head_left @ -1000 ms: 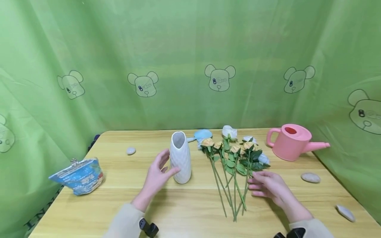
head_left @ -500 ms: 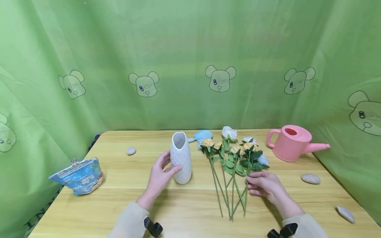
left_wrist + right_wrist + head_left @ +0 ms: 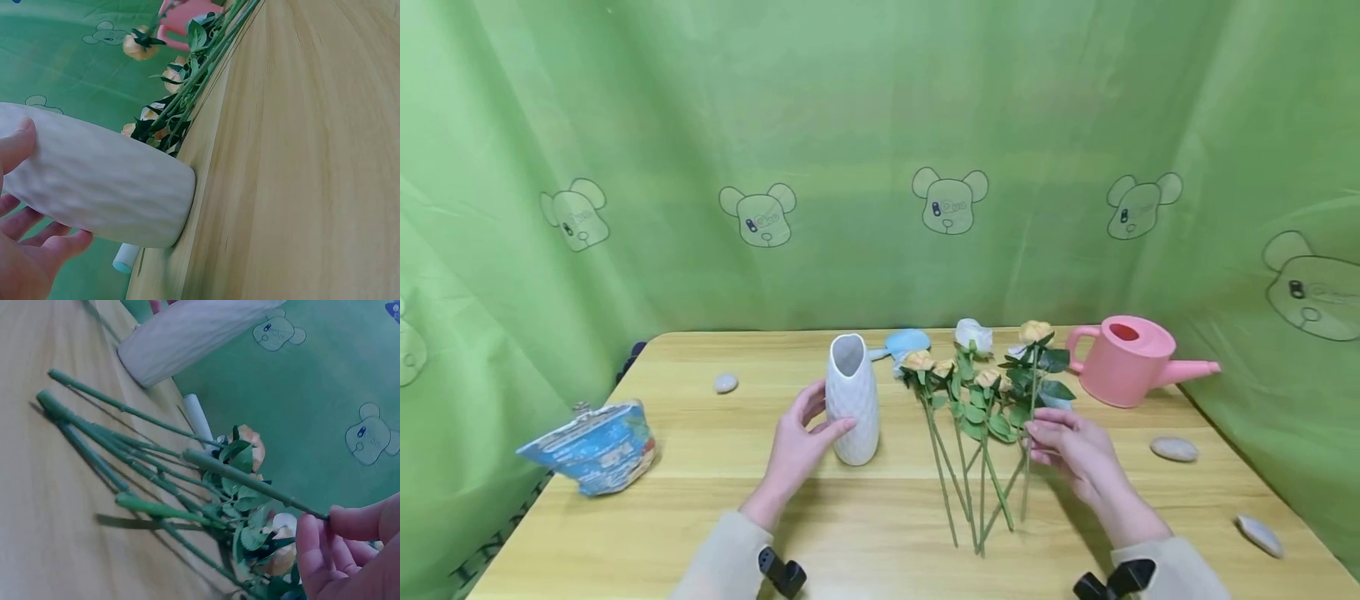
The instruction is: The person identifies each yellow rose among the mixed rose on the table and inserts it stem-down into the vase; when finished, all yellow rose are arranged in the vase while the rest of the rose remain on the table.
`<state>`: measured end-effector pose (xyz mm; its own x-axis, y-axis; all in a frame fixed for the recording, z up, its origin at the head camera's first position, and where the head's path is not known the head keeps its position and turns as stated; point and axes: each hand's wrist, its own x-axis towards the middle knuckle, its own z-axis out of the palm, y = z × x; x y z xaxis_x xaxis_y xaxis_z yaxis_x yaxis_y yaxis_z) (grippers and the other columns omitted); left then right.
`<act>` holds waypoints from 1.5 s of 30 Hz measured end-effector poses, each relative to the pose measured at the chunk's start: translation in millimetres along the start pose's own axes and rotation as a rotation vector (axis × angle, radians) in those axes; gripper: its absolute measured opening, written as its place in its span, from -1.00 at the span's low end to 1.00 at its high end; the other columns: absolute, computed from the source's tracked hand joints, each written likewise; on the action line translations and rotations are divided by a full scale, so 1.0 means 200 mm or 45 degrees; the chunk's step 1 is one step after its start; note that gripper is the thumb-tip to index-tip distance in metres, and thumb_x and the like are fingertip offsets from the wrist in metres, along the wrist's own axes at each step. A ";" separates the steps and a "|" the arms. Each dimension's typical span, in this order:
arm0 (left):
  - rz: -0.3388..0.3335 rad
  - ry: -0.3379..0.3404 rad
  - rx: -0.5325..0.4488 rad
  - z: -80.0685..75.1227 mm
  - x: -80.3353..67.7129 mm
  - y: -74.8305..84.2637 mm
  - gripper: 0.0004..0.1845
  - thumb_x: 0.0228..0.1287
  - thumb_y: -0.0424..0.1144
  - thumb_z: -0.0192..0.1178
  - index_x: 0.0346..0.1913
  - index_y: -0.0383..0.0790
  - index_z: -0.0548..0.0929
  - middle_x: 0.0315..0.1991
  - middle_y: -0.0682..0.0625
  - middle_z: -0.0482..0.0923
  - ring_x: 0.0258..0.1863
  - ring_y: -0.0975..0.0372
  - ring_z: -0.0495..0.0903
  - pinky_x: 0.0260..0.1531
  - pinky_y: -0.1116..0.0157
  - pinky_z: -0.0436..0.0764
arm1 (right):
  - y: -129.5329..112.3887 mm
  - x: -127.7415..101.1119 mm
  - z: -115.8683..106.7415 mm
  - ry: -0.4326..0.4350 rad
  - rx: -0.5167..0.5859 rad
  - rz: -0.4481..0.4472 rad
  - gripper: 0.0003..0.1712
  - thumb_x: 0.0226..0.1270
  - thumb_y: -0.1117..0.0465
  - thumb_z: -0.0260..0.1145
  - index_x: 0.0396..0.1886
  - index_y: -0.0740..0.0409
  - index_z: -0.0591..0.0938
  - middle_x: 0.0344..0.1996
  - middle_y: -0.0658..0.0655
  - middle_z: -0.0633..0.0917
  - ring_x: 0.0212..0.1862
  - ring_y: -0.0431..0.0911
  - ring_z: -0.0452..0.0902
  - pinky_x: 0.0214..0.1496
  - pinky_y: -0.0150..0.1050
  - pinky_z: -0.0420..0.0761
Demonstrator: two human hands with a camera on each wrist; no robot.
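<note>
While the left hand (image 3: 801, 442) cups the white vase (image 3: 852, 398), keep the right hand (image 3: 1067, 450) pinching the rose stem (image 3: 1028, 450) upright.

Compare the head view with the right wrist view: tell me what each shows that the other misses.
Only the head view shows the pink watering can, the blue packet, the stones and the left hand holding the white vase. Only the right wrist view shows the fingertips pinching the lifted stem close up. Both show the vase, the flowers lying on the table, the right hand and the green bear curtain.
</note>
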<state>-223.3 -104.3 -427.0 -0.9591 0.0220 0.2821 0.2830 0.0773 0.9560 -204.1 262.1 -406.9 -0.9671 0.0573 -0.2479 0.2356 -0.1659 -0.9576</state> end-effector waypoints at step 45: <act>0.073 -0.120 0.032 0.01 0.01 0.07 -0.21 0.01 -0.37 0.39 0.33 -0.20 0.27 0.24 -0.17 0.34 0.16 -0.04 0.38 0.06 0.02 0.48 | -0.68 0.07 1.11 -0.154 -0.053 -0.900 -0.64 0.12 0.49 0.30 -0.05 0.30 0.52 -0.31 0.20 0.57 -0.35 -0.07 0.54 -0.33 -0.18 0.69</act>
<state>-221.1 -101.0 -413.6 -0.9375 0.1205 0.3264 0.3384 0.0985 0.9358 -271.7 66.1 -246.8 -0.8929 0.0276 0.4494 -0.4499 -0.0918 -0.8883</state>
